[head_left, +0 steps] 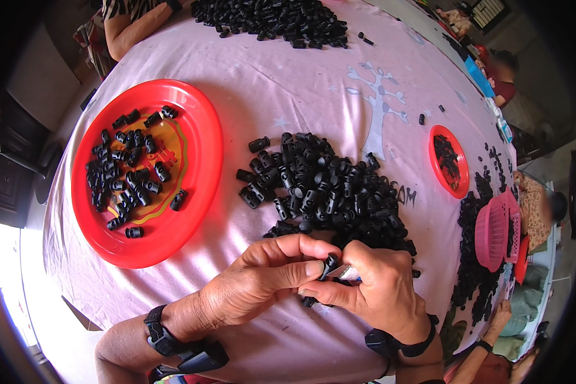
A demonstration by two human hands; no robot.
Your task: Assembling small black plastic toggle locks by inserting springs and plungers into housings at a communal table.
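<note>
My left hand (pixel 253 281) pinches a small black cord lock (pixel 329 261) between thumb and forefinger, just in front of a big heap of cord locks (pixel 329 185). Close against it, my right hand (pixel 384 288) grips a small pale, blade-like tool (pixel 348 274); its tip meets or nearly meets the piece, and the fingers hide the rest. More black pieces peek out beneath my hands. To the left, a large round red plate (pixel 195 205) with a yellow pattern carries many loose cord locks (pixel 131 166).
A pink patterned cloth (pixel 275 102) covers the table. Another black heap (pixel 275 22) lies at the far edge, near a person's arm (pixel 137 29). On the right are a smaller red plate (pixel 462 182), a pink basket (pixel 491 233), scattered black parts (pixel 470 275) and other people.
</note>
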